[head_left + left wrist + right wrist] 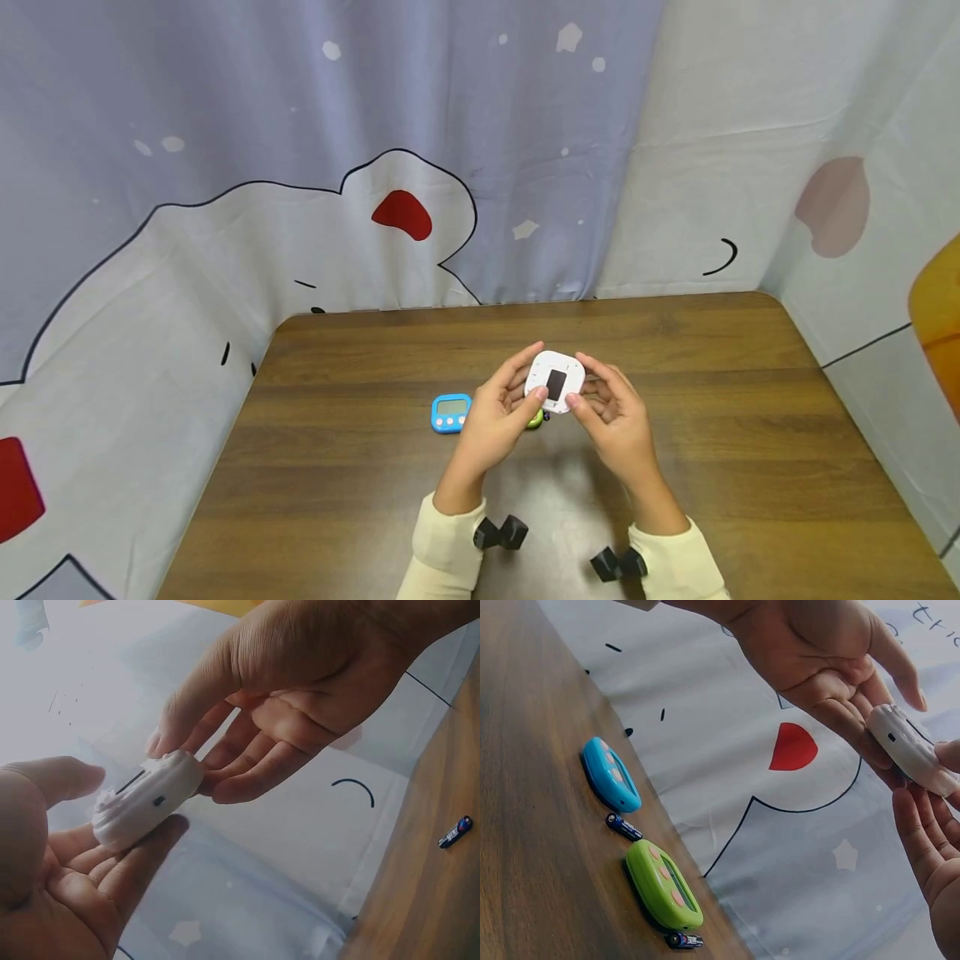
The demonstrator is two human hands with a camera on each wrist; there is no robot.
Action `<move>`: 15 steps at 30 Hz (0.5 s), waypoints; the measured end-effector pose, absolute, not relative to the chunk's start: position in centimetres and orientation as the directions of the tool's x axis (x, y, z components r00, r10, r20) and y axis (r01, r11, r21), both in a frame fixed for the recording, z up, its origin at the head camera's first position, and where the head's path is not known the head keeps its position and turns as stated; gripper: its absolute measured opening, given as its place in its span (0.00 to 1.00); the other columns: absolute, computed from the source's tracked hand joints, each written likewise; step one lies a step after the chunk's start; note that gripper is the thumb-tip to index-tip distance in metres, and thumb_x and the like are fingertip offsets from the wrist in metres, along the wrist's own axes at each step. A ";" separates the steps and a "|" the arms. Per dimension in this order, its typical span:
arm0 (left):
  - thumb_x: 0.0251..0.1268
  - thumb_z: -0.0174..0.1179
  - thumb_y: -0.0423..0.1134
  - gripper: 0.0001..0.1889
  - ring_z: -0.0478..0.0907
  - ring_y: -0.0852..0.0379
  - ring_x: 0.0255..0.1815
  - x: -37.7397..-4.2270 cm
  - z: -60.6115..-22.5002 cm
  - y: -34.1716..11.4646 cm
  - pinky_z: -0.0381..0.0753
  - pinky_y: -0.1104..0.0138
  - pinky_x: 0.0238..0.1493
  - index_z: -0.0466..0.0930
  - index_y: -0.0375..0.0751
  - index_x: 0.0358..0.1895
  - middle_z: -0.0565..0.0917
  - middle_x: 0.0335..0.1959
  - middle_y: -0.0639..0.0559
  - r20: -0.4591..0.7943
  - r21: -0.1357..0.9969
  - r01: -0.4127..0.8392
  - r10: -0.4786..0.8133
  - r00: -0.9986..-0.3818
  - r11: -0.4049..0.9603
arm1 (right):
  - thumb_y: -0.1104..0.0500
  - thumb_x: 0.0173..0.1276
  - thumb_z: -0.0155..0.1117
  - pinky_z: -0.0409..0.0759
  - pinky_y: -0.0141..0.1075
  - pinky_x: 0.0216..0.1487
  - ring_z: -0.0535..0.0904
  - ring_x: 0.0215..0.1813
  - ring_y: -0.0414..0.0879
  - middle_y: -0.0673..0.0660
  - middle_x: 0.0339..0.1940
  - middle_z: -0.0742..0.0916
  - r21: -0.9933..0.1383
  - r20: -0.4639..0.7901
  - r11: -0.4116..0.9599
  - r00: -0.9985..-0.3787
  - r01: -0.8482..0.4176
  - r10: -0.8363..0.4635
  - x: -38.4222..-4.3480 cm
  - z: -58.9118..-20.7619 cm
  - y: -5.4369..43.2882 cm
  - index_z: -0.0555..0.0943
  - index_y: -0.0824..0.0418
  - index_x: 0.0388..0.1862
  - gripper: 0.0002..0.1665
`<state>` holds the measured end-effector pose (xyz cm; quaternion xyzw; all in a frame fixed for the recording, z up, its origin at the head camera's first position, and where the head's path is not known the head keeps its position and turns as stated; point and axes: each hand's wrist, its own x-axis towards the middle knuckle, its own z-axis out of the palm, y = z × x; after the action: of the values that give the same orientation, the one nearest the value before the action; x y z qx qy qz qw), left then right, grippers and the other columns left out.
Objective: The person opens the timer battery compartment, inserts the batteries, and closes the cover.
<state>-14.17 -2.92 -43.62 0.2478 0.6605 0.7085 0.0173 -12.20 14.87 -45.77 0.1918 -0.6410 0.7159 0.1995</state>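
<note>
A small white rounded-square digital timer (pixel 555 381) is held above the table, its face with a dark rectangle turned up. My left hand (pixel 491 421) supports it from the left, fingers curled beneath and thumb raised just off it in the left wrist view. From the right, my right hand (pixel 618 425) pinches the edge, thumb (pixel 169 731) on top and fingers below. On the table a blue timer (pixel 451 414) lies left of the hands. A green timer (pixel 664 885) lies beneath them, mostly hidden in the head view.
One battery (pixel 624 826) lies between the blue and green timers, another battery (pixel 685 940) at the green one's end. The wooden table (pixel 337 500) meets a printed curtain (pixel 525 167) at the back. Dark cameras (pixel 500 532) sit on both wrists.
</note>
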 end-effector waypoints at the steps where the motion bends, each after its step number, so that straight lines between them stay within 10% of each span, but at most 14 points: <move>1: 0.72 0.57 0.32 0.26 0.79 0.50 0.57 -14.2 -43.6 -3.0 0.81 0.60 0.53 0.65 0.44 0.71 0.77 0.61 0.41 0.312 0.950 0.293 0.357 -0.880 -0.108 | 0.81 0.60 0.61 0.84 0.35 0.45 0.81 0.46 0.46 0.65 0.48 0.78 -0.843 0.528 -0.095 -0.848 -0.529 0.040 -12.2 -45.7 14.9 0.71 0.75 0.63 0.31; 15: 0.70 0.56 0.29 0.25 0.83 0.48 0.49 -13.1 -40.6 -3.5 0.85 0.55 0.45 0.66 0.36 0.69 0.81 0.52 0.34 0.212 0.976 0.217 0.395 -0.894 -0.033 | 0.81 0.59 0.62 0.84 0.32 0.40 0.81 0.44 0.45 0.62 0.49 0.81 -0.846 0.524 -0.087 -0.850 -0.526 0.049 -12.2 -46.1 15.0 0.74 0.76 0.59 0.27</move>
<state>-13.08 -3.47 -40.63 0.2211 0.6925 0.6837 0.0651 -12.21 15.04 -46.09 0.1850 -0.6448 0.7137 0.2015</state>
